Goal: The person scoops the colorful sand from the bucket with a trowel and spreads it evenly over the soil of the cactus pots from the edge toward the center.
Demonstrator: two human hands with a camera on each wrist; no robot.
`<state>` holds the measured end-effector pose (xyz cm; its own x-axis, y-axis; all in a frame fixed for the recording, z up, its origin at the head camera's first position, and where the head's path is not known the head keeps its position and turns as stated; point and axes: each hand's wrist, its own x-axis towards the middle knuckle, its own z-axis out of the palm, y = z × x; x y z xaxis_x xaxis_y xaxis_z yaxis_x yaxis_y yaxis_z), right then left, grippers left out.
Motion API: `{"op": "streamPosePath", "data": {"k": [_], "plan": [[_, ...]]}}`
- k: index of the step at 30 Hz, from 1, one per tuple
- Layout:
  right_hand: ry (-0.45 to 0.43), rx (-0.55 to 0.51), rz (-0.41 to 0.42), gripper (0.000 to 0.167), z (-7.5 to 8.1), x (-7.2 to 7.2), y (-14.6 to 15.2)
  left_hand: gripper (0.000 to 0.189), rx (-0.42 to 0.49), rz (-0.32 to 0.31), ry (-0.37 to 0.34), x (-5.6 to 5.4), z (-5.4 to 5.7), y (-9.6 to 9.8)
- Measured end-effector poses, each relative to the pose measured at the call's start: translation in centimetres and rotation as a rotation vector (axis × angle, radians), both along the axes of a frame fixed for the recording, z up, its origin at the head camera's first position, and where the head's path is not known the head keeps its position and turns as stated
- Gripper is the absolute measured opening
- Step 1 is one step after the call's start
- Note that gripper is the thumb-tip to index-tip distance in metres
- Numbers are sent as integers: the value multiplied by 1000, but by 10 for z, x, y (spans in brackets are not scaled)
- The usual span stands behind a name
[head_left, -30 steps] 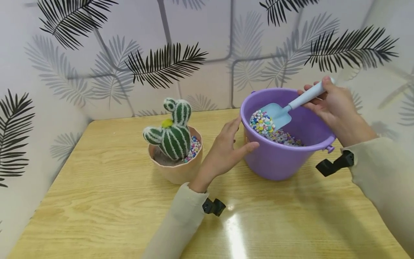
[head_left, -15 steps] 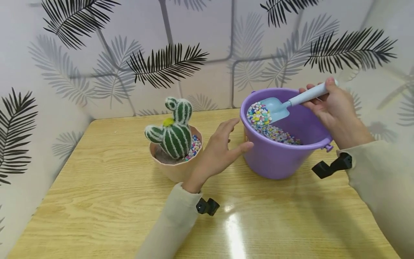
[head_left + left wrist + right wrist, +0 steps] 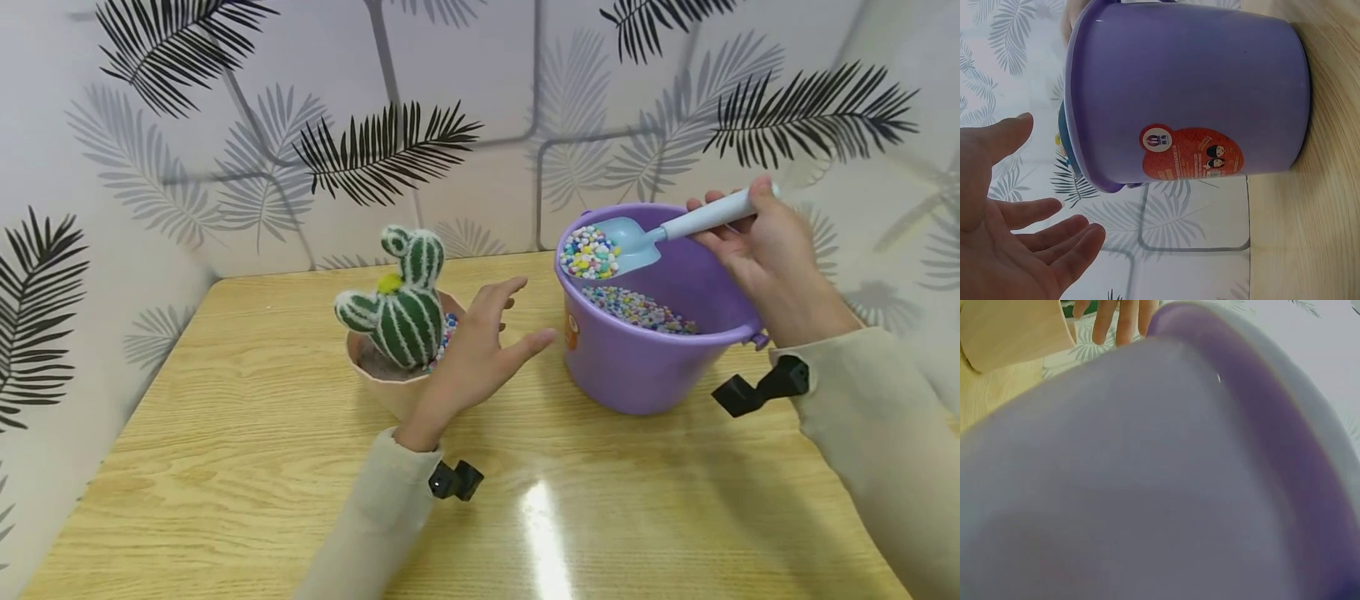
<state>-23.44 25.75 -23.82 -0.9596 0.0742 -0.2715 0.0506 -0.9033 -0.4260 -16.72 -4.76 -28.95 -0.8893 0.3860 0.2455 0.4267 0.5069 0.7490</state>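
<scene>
Scoop (image 3: 639, 248) and load hung at the bucket's left rim, and from my remote seat I judged the job to be partway through. One load was lifted and ready; it had not yet been tipped out. In the pot (image 3: 390, 396), beads (image 3: 450, 329) lay to the right of the cactus (image 3: 408, 325), while the fill (image 3: 381, 363) on its left was bare and greyish brown — that side, I reckoned, was what was left to cover. How far the beads ran behind the left hand (image 3: 474, 357) I couldn't tell.

The scoop was pale blue, with a broad blade and a lighter handle that sloped up to the right. Small pellets (image 3: 591, 253) in white, yellow, pink, blue and green were heaped at its tip. More of them (image 3: 637, 308) covered part of the floor of the purple bucket (image 3: 645, 375), which stood on the table (image 3: 225, 467) to the right of the pot.

I saw the right hand (image 3: 772, 254) clamped on the scoop's handle, thumb on top. The left hand held nothing, thumb and fingers spread, between pot and bucket — clear of the bucket, though whether it touched the pot I couldn't tell.
</scene>
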Motion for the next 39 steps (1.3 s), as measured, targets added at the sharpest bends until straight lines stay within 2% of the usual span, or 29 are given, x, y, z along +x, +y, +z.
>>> {"op": "streamPosePath", "data": {"k": [8, 12, 17, 25, 30, 36, 39], "plan": [[11, 7, 7, 29, -2, 0, -11, 67, -14, -2, -7, 5, 2, -10], [20, 2, 15, 29, 0, 1, -16, 67, -26, 13, 12, 7, 2, -16], [33, 33, 27, 28, 2, 1, -25, 66, -36, 27, 40, 10, 2, -23], [39, 97, 50, 35, -1, 4, -41, 60, -46, 53, 67, 16, 0, -35], [49, 116, 54, 30, -1, 6, -52, 54, -35, 68, 110, 21, -2, -43], [27, 27, 58, 21, 0, 11, -64, 53, 4, 79, 138, 26, -8, -51], [30, 35, 52, 18, 2, 12, -71, 52, 30, 87, 156, 28, -11, -55]]}}
